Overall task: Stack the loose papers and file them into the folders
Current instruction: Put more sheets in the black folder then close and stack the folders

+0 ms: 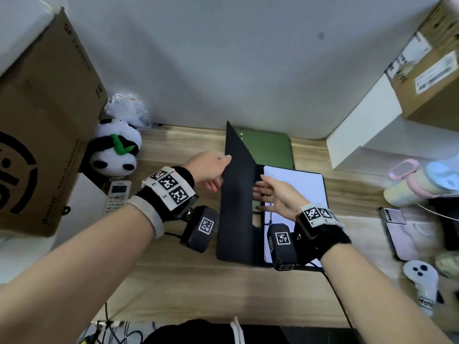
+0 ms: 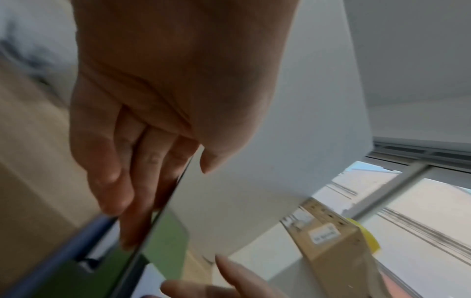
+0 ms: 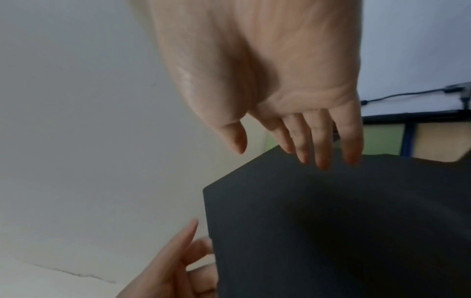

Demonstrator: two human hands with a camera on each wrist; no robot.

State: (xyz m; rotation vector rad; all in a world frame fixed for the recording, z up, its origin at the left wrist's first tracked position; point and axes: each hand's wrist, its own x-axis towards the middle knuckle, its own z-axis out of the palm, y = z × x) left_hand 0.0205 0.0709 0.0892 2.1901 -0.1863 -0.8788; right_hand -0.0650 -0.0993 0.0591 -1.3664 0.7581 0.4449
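Note:
A dark folder (image 1: 238,194) lies open on the wooden desk (image 1: 198,281) with its left cover raised nearly upright. My left hand (image 1: 211,167) pinches that cover's outer edge, thumb on top and fingers behind it. In the left wrist view the left hand (image 2: 165,181) straddles the thin cover edge (image 2: 163,205). My right hand (image 1: 270,192) is open, its straight fingers touching the cover's inner side. In the right wrist view its fingertips (image 3: 321,163) meet the dark cover (image 3: 331,221). White paper (image 1: 298,187) lies in the folder's right half. A green folder (image 1: 268,147) lies behind.
A big cardboard box (image 1: 42,120), a panda plush (image 1: 114,147) and a remote (image 1: 116,194) crowd the left. On the right are a white box (image 1: 360,125), a labelled carton (image 1: 432,70), a pastel bottle (image 1: 417,182), a phone (image 1: 402,234) and a white toy (image 1: 422,276).

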